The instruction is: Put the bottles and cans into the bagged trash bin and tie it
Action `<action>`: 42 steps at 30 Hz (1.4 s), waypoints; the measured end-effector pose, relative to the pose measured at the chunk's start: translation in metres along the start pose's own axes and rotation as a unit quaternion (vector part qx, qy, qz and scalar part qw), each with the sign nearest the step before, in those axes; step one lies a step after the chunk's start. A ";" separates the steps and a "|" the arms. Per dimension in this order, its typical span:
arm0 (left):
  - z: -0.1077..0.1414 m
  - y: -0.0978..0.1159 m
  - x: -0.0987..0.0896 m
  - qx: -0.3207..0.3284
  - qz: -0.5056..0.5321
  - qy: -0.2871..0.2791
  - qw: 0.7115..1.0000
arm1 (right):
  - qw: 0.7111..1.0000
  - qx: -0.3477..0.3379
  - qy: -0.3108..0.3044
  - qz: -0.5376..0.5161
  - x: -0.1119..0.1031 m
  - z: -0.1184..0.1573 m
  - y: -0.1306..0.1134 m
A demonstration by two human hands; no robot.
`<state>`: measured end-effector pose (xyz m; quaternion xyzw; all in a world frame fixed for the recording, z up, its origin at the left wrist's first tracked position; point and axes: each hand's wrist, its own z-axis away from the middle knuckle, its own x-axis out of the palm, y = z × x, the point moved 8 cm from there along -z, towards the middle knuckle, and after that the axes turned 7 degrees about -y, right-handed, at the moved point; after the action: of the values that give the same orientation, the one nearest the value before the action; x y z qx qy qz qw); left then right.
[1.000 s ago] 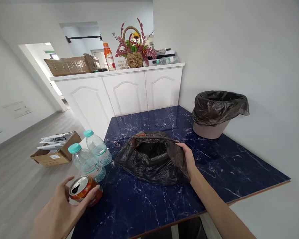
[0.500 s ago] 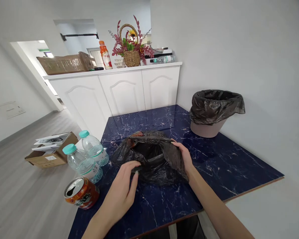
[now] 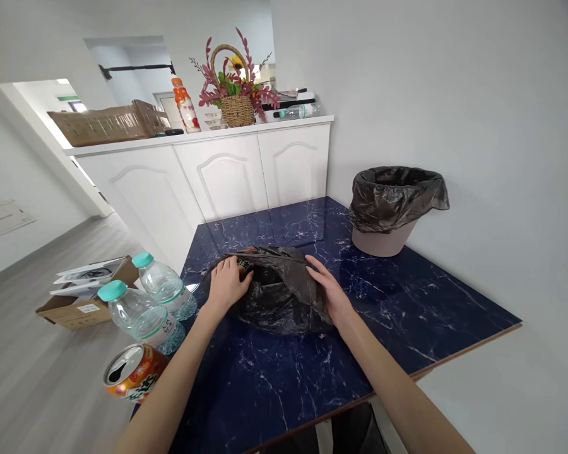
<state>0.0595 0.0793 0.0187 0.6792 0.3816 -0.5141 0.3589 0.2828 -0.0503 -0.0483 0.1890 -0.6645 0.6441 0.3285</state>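
Note:
A crumpled black plastic bag [image 3: 288, 302] lies on the blue marbled table [image 3: 265, 378], its mouth gaping toward me. At the bag's left edge my left hand [image 3: 228, 284] has its fingers curled over the rim, against a dark and reddish can [image 3: 243, 266] that is partly hidden by the bag. My right hand [image 3: 329, 287] rests on the bag's right side with its fingers spread. Left of the bag stand two clear bottles with teal caps [image 3: 144, 315] [image 3: 165, 287], and an opened orange can [image 3: 135, 372] is in front of them, partly behind my left forearm.
A bin [image 3: 383, 243] lined with a black bag stands at the table's right edge by the wall. Behind the table, a white cabinet [image 3: 231, 180] carries a flower basket [image 3: 237, 110], an orange bottle [image 3: 186, 107] and a cardboard box [image 3: 104, 125]. An open carton [image 3: 82, 309] sits on the floor at left.
My left hand has moved from the bag's front edge up and left to its left rim. My right hand's fingers have spread more. The whole view has shifted slightly.

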 end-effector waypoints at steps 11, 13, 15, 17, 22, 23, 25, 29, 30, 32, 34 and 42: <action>-0.007 0.006 0.013 -0.086 0.027 -0.062 0.994 | 1.000 -0.012 0.014 -0.022 -0.016 -0.011 0.005; 0.002 0.016 0.002 -0.074 0.032 -0.046 0.996 | 0.999 -0.013 0.019 -0.027 -0.024 -0.015 0.007; 0.014 0.028 -0.013 -0.057 0.036 -0.022 0.998 | 0.999 -0.014 0.023 -0.033 -0.031 -0.018 0.009; 0.029 0.040 -0.033 -0.030 0.043 0.016 0.998 | 0.999 -0.018 0.025 -0.037 -0.036 -0.021 0.010; 0.083 0.057 -0.082 0.018 0.112 0.065 0.991 | 0.998 -0.033 0.021 -0.043 -0.043 -0.026 0.015; 0.096 0.056 -0.088 0.011 0.128 0.059 0.990 | 0.998 -0.036 0.020 -0.044 -0.044 -0.027 0.016; 0.123 0.052 -0.099 0.003 0.161 0.044 0.986 | 0.998 -0.044 0.018 -0.046 -0.045 -0.029 0.017; 0.176 0.038 -0.119 0.049 0.204 0.074 0.975 | 0.998 -0.051 0.016 -0.045 -0.046 -0.027 0.018; 0.187 0.032 -0.120 0.062 0.201 0.070 0.975 | 0.998 -0.049 0.015 -0.044 -0.045 -0.026 0.019; 0.205 0.016 -0.118 0.068 0.169 0.049 0.982 | 0.998 -0.044 0.013 -0.041 -0.045 -0.025 0.019; 0.217 -0.001 -0.118 0.057 0.109 0.048 0.991 | 0.998 -0.041 0.016 -0.037 -0.046 -0.024 0.019; 0.200 -0.011 -0.139 0.097 -0.085 0.076 0.989 | 0.993 -0.077 0.080 -0.034 -0.073 -0.022 0.009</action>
<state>-0.0605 -0.1126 0.1103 0.7130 0.4122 -0.5244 0.2161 0.3330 -0.0401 -0.1054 0.1331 -0.6772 0.5922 0.4159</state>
